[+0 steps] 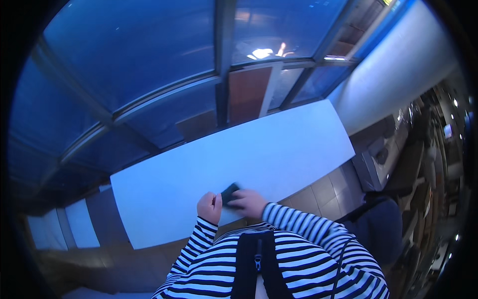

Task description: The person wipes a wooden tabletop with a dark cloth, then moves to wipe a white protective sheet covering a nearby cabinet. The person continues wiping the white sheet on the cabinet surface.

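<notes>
A small dark object (229,193), perhaps folded cloth or a pouch, is between my two hands above the near edge of a white tabletop (231,153). My left hand (210,207) is curled into a fist against the object's left side and grips it. From the right, my right hand (249,203) has its fingers on the object's right side, pinching it. Motion blur softens the right fingers and the object, so its exact kind cannot be told. Both wrists are in black-and-white striped sleeves.
Framed glass panels (164,48) run along the table's far side, with a brown board (248,93) behind it. A white column (399,71) rises at the far right. To my right are a dark chair (377,228) and a grey box (377,164).
</notes>
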`<state>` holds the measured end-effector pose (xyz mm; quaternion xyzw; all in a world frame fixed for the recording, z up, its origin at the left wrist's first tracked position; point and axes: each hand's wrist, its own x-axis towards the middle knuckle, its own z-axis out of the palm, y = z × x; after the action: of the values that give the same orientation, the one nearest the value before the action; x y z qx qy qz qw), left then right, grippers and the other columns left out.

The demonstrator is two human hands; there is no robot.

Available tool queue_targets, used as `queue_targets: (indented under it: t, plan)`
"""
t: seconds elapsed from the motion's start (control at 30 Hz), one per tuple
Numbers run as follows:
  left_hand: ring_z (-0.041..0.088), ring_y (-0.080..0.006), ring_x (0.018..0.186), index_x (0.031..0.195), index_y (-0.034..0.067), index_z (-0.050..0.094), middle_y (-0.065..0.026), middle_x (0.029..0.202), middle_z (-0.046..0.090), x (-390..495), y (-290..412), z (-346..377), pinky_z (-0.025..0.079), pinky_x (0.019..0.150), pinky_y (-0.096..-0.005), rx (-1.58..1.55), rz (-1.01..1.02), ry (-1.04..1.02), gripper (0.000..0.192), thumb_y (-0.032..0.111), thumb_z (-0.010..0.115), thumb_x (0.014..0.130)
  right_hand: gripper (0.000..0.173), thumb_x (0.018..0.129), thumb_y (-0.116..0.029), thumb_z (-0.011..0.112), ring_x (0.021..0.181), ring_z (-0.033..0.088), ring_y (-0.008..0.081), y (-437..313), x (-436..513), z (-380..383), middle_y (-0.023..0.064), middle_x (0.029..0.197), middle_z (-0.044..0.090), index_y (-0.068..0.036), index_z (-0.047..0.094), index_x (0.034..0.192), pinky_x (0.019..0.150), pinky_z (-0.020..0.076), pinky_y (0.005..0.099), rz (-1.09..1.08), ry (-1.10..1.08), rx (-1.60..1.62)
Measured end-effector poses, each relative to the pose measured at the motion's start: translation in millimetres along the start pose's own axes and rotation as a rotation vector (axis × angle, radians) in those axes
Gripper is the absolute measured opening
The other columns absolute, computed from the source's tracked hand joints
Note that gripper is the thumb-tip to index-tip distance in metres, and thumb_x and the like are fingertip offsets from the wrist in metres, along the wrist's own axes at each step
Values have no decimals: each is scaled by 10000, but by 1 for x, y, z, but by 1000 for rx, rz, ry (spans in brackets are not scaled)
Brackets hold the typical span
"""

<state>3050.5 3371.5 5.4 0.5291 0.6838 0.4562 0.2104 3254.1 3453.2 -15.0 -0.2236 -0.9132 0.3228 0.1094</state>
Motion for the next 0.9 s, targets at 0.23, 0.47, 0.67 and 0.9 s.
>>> queue_targets:
  t: [0.23, 0.47, 0.67, 0.9]
  plan:
    - [453, -296, 566, 744, 10, 474, -142, 643, 437, 40, 53, 47, 376, 546, -407, -114, 161, -90, 322, 158, 606, 999, 210, 919, -170, 627, 1113, 622, 291, 9, 11, 74, 87, 1232, 661, -117, 727, 1096, 925, 519, 447, -101, 6, 189]
    - [505, -334, 601, 733, 20, 512, -153, 655, 487, 18, 65, 95, 398, 572, -436, -20, 90, -228, 321, 172, 622, 993, 421, 888, -197, 725, 1076, 650, 299, 100, -156, -86, 106, 1316, 640, -197, 651, 1302, 926, 526, 447, 123, 130, -355]
    - [513, -342, 603, 738, 13, 516, -161, 657, 492, -2, 103, 148, 403, 575, -441, 40, 44, -210, 323, 180, 614, 997, 421, 868, -208, 736, 1046, 626, 333, 281, -304, -183, 85, 1270, 656, -247, 687, 1285, 934, 485, 492, 647, 597, -598]
    - [526, -361, 619, 732, 11, 531, -169, 669, 509, -35, 169, 237, 412, 581, -447, 0, 50, -130, 312, 170, 608, 988, 403, 918, -206, 690, 1127, 589, 344, 331, -264, -232, 99, 1314, 633, -165, 678, 1319, 969, 482, 505, 1097, 774, -447]
